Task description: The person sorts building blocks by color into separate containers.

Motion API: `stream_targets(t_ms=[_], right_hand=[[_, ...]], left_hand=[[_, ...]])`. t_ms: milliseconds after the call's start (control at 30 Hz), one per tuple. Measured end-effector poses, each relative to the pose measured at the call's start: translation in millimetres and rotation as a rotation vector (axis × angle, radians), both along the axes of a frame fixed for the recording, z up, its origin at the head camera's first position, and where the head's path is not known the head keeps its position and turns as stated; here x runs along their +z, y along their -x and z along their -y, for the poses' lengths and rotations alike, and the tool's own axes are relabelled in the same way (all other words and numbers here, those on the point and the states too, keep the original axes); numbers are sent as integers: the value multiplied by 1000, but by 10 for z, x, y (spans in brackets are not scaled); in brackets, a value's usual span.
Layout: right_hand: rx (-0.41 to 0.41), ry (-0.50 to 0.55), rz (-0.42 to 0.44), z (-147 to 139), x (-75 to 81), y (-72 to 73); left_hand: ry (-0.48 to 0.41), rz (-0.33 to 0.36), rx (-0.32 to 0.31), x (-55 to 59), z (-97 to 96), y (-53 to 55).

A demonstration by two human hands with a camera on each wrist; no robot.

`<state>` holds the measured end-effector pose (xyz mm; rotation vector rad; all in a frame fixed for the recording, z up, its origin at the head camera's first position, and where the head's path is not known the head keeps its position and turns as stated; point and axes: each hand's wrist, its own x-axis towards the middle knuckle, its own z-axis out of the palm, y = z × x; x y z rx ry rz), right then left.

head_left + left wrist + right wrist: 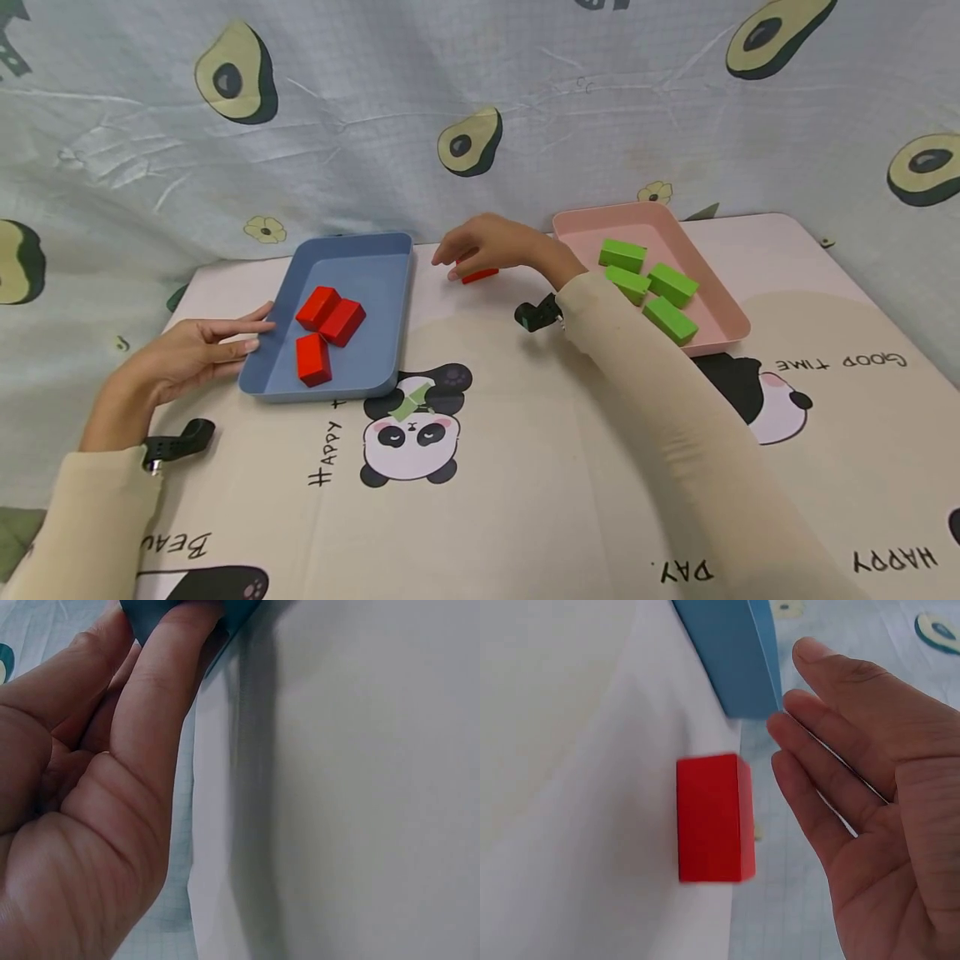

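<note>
Three red blocks (313,360) lie in a blue tray (382,267) on the left of the table. My left hand (198,354) holds the tray's left edge; in the left wrist view, fingers (161,682) reach to its blue wall. Behind the table's middle, my right hand (491,246) hovers over a single red block (480,275), partly hiding it in the head view. The right wrist view has this red block (709,817) standing apart from the fingers (810,776), which are loosely bent with nothing between them.
A pink tray (720,321) with several green blocks (670,321) stands at the right, partly behind my right forearm. The tablecloth (525,467) carries panda prints. An avocado-print curtain (360,150) hangs along the back edge.
</note>
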<state>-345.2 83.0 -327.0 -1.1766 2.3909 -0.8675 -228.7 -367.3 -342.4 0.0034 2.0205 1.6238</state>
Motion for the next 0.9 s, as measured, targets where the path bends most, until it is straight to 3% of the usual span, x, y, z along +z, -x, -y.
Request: stream_targets(t_ms=[500,900], right_hand=[[-168,-19,29,-312,-47,56],[-247,-13,39,-379,-223,112]], left_hand=[[24,11,17,3,6,8],[52,-4,-10,-3,0,-5]])
